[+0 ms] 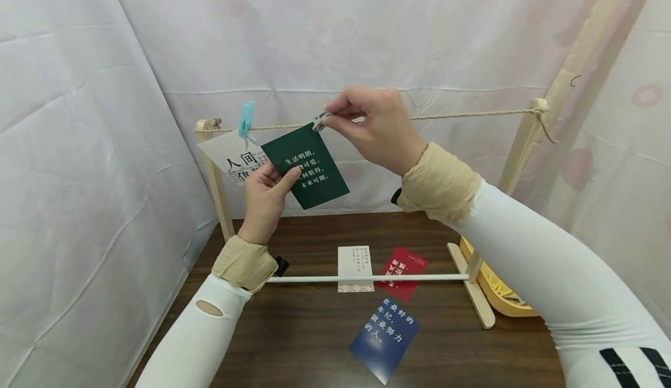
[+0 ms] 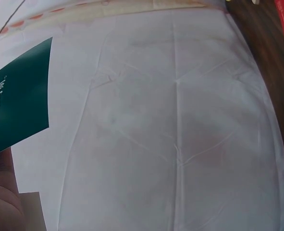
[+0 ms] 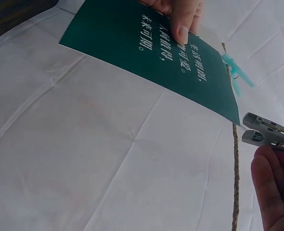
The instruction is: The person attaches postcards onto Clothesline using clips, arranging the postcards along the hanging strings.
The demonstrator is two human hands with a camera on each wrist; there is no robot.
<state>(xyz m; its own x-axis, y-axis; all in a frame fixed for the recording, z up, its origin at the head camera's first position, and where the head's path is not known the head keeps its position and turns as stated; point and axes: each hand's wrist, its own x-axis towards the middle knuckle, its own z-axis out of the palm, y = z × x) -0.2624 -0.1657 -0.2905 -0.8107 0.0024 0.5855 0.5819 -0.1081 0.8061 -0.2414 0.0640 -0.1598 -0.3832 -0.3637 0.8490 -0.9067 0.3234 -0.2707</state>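
My left hand pinches a dark green card with white lettering, thumb on its printed face. The card hangs tilted, its upper edge at the rope. Between thumb and fingers, my right hand grips a grey clothespin by the card's top right corner. In the right wrist view the clothespin has its jaws parted, close to the corner and the rope. Left of the green card, a blue clothespin holds a white card on the rope; the green card partly covers it.
The rope runs between posts of a wooden frame with a white crossbar low down. On the brown table lie a white card, a red card and a blue card. A yellow basket of clothespins stands behind the right foot.
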